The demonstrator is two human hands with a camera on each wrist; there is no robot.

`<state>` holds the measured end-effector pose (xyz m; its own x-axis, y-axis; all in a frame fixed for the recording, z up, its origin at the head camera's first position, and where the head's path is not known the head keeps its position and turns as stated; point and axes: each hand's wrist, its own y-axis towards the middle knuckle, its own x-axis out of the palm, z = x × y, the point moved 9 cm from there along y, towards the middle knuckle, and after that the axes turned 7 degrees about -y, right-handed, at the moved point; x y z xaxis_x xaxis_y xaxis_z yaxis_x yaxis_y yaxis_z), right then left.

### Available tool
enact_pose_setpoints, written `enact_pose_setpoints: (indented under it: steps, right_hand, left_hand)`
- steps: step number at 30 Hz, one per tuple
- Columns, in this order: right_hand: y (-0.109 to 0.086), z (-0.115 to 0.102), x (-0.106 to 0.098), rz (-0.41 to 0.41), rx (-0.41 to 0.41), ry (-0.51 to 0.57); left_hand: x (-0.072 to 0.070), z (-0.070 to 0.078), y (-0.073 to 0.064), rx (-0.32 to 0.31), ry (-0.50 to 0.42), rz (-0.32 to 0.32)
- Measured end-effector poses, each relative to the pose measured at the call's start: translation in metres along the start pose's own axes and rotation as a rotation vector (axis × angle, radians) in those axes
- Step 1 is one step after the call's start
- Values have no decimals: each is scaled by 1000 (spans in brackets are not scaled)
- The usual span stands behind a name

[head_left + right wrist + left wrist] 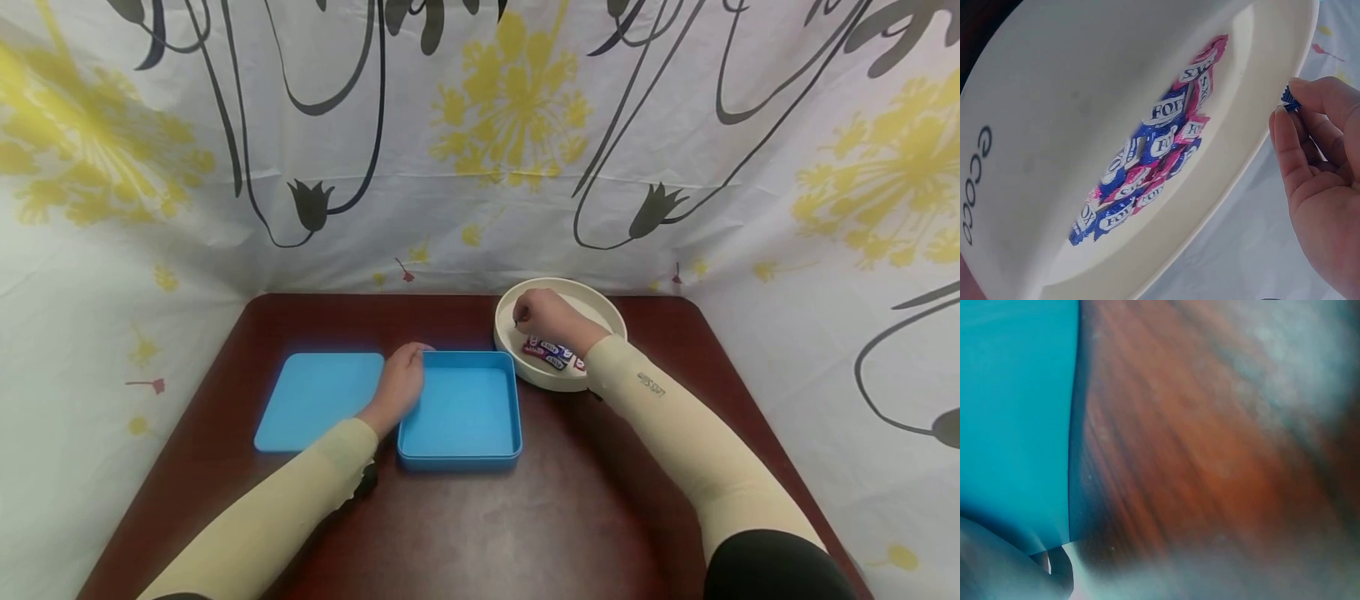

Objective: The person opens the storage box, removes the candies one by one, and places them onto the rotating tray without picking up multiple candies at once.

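My right hand (553, 319) is over the cream round bowl (557, 384), pinching a blue-wrapped candy (1289, 99) between thumb and fingertips. Most of that candy is hidden by the fingers. Lying in the bowl are several pink and blue wrapped candies (1163, 140) with white lettering. My left hand (402, 382) grips the left wall of a square blue box (459, 463), near its far corner. The box stands upright, and its visible floor is bare. In the left wrist view, part of the hand shows at the blue box's (1016, 425) edge.
A flat blue lid (315, 404) lies left of the box on the dark red-brown table (480, 533). Behind the table hangs a white cloth (480, 225) with yellow and grey flower prints, which also runs along both sides. The bowl stands near the table's far edge.
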<state>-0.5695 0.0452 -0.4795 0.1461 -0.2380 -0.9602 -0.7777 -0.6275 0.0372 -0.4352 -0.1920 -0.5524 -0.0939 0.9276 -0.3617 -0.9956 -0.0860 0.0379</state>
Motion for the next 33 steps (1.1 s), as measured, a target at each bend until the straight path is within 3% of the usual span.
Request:
enact_pose_setpoints:
  steps: [8,23,33]
  right_hand:
    - [2,7,5,-5,35,-33]
    - [8,16,17,-12,27,-107]
    - [10,17,38,-122,72,-176]
  left_hand:
    - [1,0,-1,-8,-4,3]
    - [1,-1,0,1,-12,0]
    - [0,-1,1,14,-8,1]
